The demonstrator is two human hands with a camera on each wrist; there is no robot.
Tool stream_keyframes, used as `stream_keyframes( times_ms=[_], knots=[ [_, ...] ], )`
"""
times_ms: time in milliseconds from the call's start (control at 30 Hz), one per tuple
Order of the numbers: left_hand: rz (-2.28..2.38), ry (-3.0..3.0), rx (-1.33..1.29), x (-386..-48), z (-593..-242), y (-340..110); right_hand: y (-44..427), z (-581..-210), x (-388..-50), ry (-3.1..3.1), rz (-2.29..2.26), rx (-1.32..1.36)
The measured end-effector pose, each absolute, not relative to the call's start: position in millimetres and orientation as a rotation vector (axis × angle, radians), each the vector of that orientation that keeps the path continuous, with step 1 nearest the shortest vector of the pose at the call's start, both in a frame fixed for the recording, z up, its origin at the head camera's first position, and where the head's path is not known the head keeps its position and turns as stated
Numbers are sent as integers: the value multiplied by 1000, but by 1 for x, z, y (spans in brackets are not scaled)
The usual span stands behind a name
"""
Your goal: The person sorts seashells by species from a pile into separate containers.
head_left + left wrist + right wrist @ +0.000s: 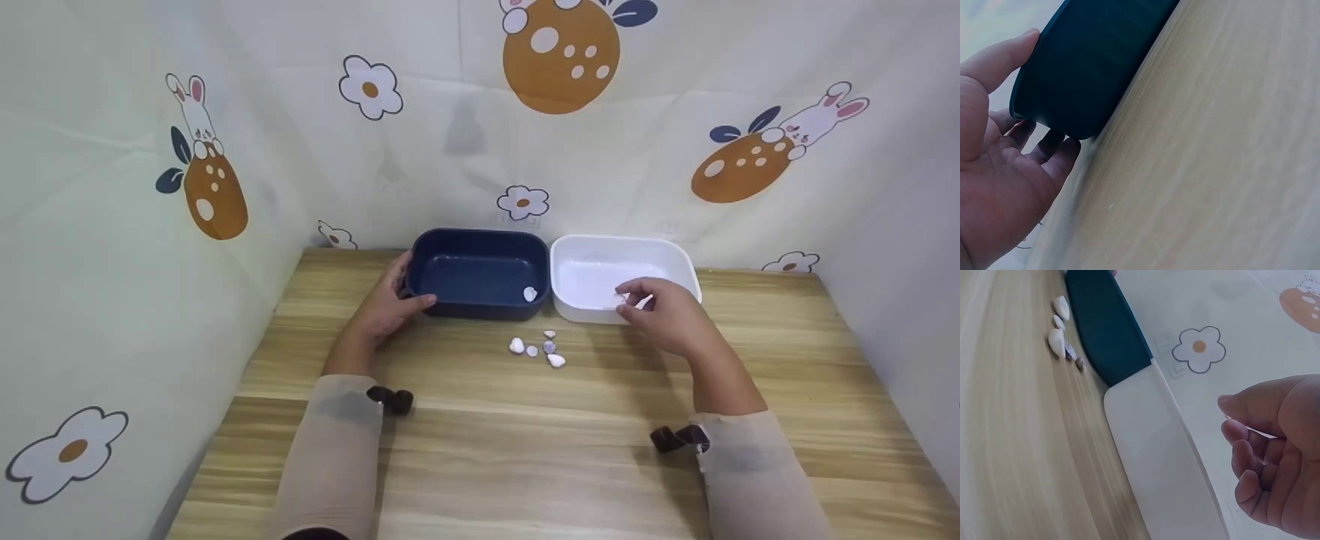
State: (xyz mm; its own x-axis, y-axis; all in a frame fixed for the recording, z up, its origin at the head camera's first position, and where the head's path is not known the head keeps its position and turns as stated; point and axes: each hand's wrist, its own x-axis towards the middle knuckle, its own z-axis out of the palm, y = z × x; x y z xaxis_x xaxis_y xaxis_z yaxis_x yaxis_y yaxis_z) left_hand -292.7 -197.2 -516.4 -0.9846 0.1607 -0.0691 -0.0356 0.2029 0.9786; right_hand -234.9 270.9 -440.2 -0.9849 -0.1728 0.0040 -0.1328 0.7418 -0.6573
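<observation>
My left hand (pixel 386 304) grips the left end of a dark blue plastic bin (pixel 480 310). Its thumb lies at the rim, and in the left wrist view the fingers (pixel 1064 160) bend against the bin's end wall. One white seashell (pixel 530 294) lies inside this bin. Over the front edge of a white bin (pixel 577 311), my right hand (pixel 667 311) pinches a small pale seashell (pixel 621 299) between thumb and index finger, mostly hidden by the fingertips. On the table in front of the bins lie several small seashells (pixel 556 361), white and purplish.
The two bins stand side by side at the back of the wood-grain table (pixel 480 450). Behind them hangs a pale cloth (pixel 442 172) printed with rabbits and flowers. Dark straps (pixel 395 400) with small devices sit on both sleeved forearms.
</observation>
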Motion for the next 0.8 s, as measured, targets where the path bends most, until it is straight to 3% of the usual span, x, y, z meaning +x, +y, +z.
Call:
stream_keyframes(
  times_ms=[367,800],
  knots=[
    [1852,2329,97,-293,-516,-198,281,-441,-240,2853,-1119,-73],
    [1869,2313,96,-290,-514,-197,279,-443,-242,2854,-1129,-42]
  ],
)
